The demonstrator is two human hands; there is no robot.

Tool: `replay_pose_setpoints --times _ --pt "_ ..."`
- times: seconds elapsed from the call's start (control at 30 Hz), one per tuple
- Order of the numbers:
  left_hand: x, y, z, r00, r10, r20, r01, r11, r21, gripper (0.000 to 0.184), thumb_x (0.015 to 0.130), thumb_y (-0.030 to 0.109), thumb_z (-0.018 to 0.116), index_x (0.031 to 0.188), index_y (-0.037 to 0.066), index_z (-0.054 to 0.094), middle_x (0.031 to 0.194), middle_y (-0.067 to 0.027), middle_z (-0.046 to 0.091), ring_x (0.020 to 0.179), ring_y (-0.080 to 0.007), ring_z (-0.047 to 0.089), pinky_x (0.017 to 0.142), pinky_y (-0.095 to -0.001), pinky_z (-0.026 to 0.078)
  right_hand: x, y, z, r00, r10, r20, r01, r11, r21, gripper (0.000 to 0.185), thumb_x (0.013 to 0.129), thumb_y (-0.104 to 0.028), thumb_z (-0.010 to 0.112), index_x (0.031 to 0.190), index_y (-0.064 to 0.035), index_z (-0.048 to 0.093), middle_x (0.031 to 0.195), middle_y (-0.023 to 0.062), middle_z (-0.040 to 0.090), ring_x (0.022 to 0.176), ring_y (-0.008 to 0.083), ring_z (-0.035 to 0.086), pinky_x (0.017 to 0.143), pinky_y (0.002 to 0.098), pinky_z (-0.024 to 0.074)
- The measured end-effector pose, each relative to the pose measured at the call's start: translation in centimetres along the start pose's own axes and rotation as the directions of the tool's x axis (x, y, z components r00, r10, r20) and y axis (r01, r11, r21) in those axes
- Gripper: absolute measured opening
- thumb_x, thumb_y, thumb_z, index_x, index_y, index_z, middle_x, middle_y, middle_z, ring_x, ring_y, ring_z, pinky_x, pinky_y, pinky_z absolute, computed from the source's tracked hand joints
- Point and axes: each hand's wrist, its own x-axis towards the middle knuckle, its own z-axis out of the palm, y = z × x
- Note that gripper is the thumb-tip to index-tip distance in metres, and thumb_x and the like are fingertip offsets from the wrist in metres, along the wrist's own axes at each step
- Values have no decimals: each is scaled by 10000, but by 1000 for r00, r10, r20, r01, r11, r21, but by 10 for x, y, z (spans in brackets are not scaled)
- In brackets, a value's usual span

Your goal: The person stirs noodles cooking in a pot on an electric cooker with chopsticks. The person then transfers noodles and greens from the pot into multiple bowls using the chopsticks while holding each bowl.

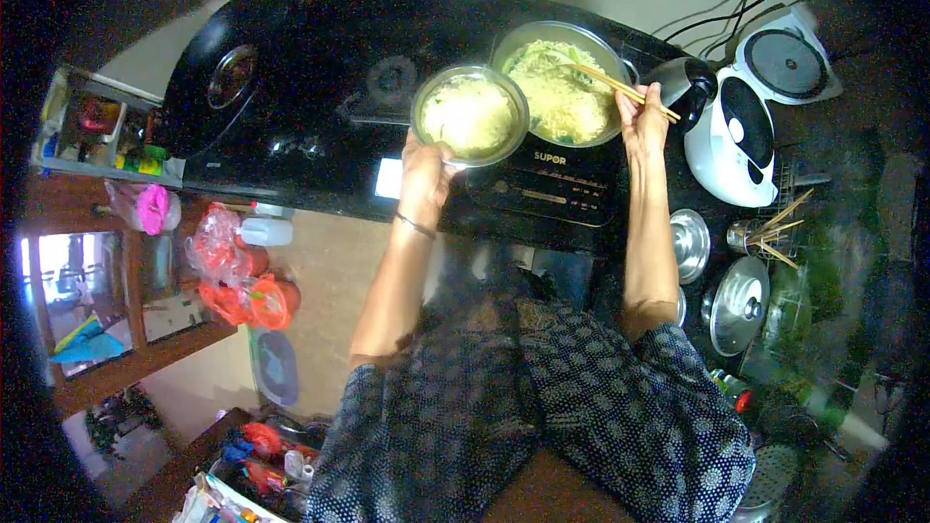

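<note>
My left hand (pixel 426 174) is closed on the near rim of a metal bowl (pixel 469 157), which holds pale noodles (pixel 467 116) in broth. Just right of the bowl stands a metal pot (pixel 513 44) full of yellowish noodles with some green leaves (pixel 559 51). It sits on a black induction cooker (pixel 552 184) marked SUPOR. Between the fingers of my right hand (pixel 643 116) is a pair of wooden chopsticks (pixel 620 87), their tips reaching over the noodles in the pot. The bowl and pot lie side by side, nearly touching.
At the right stand a white rice cooker (pixel 712 169), a holder with more chopsticks (pixel 744 235), and a glass lid (pixel 739 308). A black wok lid (pixel 232 77) lies on the left of the counter. Red plastic bags (pixel 221 247) hang at the left.
</note>
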Motion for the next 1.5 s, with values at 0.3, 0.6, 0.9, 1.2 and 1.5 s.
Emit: replay_pose_setpoints --times 0.3,0.6,0.9,1.2,1.5 --pt "2 2 9 998 -45 53 45 999 -2 678 656 -160 342 1300 51 345 1128 -180 522 903 -309 627 617 -371 608 -9 -60 40 993 -99 67 86 980 182 322 945 -281 493 893 36 492 858 174 559 836 328 619 792 459 564" --pt "2 1 11 996 -70 51 70 998 5 648 655 -99 416 1251 154 441 1081 -57 558 882 -220 577 694 -376 543 -34 -149 112 928 -311 203 268 940 213 331 945 -269 492 904 59 482 887 192 544 869 358 612 806 451 563" --pt "11 -3 21 995 -69 78 73 996 -50 675 637 -125 390 1248 157 443 1136 -72 554 976 -253 571 743 -420 535 -25 -248 159 729 -406 552 241 906 347 321 942 -224 490 890 92 505 932 263 556 958 442 572 882 454 532" --pt "9 -2 40 989 -54 141 57 998 -20 697 617 -106 428 1269 142 425 1138 -71 558 933 -236 588 626 -321 530 -117 -232 210 694 -487 530 398 873 281 240 854 -211 651 763 2 587 763 110 605 679 212 652 641 256 602" --pt "5 5 59 976 -46 212 54 998 -35 643 621 -84 453 1228 130 456 1125 -57 559 974 -223 561 676 -324 503 -87 -112 117 954 -88 285 110 992 -62 289 952 -294 479 851 -27 521 852 150 594 740 252 646 706 317 577"
